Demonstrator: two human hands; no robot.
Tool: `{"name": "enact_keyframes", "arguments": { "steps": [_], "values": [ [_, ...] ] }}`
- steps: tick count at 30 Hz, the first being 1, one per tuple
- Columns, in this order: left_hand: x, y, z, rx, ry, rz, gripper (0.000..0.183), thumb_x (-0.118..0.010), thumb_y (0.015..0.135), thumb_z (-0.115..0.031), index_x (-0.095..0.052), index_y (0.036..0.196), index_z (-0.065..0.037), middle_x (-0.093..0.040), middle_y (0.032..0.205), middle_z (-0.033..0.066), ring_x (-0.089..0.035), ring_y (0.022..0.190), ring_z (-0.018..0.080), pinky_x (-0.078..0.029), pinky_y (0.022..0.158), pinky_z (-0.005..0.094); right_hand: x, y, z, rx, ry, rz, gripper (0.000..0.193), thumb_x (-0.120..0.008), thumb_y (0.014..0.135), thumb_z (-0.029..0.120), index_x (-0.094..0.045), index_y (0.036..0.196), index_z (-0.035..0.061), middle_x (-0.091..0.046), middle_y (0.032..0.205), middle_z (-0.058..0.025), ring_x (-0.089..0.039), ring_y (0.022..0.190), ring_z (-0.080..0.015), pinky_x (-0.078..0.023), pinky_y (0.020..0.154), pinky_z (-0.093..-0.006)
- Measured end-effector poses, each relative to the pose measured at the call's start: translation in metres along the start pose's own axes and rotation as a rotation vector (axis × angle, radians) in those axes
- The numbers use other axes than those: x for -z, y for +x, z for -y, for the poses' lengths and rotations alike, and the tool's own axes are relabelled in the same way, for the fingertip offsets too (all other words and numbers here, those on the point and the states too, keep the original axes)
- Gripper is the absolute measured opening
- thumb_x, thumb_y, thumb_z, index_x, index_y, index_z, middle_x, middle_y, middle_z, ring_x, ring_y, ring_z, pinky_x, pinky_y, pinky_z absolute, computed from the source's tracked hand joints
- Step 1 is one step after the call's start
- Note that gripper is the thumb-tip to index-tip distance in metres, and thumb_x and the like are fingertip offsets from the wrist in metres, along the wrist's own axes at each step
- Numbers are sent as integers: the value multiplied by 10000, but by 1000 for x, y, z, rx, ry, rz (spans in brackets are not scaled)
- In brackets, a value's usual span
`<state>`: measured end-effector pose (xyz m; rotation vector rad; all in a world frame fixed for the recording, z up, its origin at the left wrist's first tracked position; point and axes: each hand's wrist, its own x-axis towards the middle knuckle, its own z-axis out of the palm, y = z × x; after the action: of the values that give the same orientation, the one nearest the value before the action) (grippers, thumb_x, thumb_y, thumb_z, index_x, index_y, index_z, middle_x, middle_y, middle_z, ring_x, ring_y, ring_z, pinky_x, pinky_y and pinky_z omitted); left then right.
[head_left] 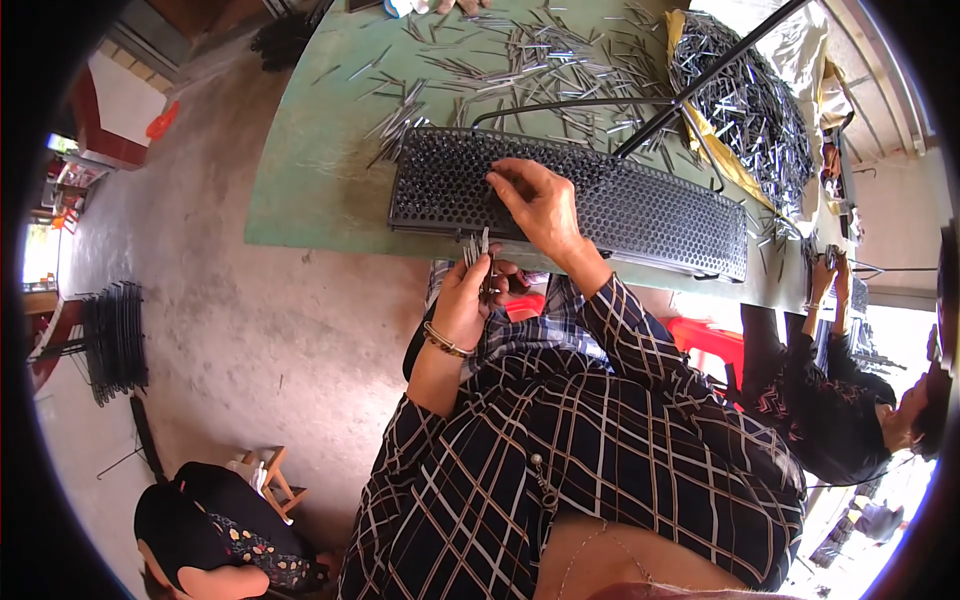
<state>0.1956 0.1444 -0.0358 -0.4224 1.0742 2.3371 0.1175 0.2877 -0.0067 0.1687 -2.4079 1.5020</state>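
A long black perforated rack (640, 215) with rows of round holes stands at the near edge of the green table. Its left part looks darker and fuller, as if small pieces sit in the holes. My right hand (545, 208) is over that left part, thumb and fingertips pinched together close to the surface; whatever is between them is too small to make out. Below the rack's front left edge, my left hand (462, 305) is closed around a small bundle of thin metal rods (478, 250), their ends sticking up past the fingers.
Loose metal rods (540, 55) lie scattered over the green table (320, 160). A yellow-edged sack (745, 110) heaped with rods stands at the right, with a black bar (720, 75) crossing in front. Another person (840, 400) works at the right; one more (230, 530) is at lower left.
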Motion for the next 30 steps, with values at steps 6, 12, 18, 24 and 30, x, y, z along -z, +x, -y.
{"name": "enact_keyframes", "arguments": {
  "steps": [6, 12, 18, 24, 30],
  "values": [
    [-1, 1, 0, -18, 11, 17, 207, -476, 932, -191, -558, 1064, -55, -632, 846, 73, -541, 660, 79, -451, 548, 210, -3, -3, -1, 173, -92, 26, 165, -673, 774, 110, -641, 918, 35, -645, 810, -81, -616, 634, -221, -494, 577, -303],
    [-2, 1, 1, -36, 38, 27, 208, -468, 934, -183, -556, 1063, -45, -631, 832, 74, -541, 642, 78, -447, 538, 204, -4, -5, -6, 337, -224, -3, 141, -669, 756, 107, -644, 887, 59, -626, 765, -70, -595, 656, -262, -481, 608, -342],
    [0, 0, 2, -54, 49, 28, 214, -468, 935, -186, -557, 1065, -42, -632, 829, 75, -541, 642, 78, -446, 537, 204, -7, -8, -11, 451, -293, 16, 161, -672, 751, 117, -650, 901, 63, -625, 816, -69, -595, 663, -252, -474, 623, -335],
    [-4, 2, -2, -44, 15, 30, 259, -475, 928, -195, -538, 1102, -14, -616, 847, 87, -539, 652, 93, -429, 536, 218, 1, -10, -3, 382, -222, 15, 142, -677, 761, 110, -662, 880, 33, -615, 848, -87, -595, 640, -225, -479, 591, -312],
    [-8, 0, -5, -145, 30, 44, 241, -466, 930, -193, -549, 1073, -18, -612, 838, 80, -531, 643, 96, -423, 528, 221, 14, -20, 6, -96, 145, 409, 161, -662, 823, 127, -658, 879, -23, -624, 787, -58, -588, 669, -95, -471, 581, -231]
  ]
}}
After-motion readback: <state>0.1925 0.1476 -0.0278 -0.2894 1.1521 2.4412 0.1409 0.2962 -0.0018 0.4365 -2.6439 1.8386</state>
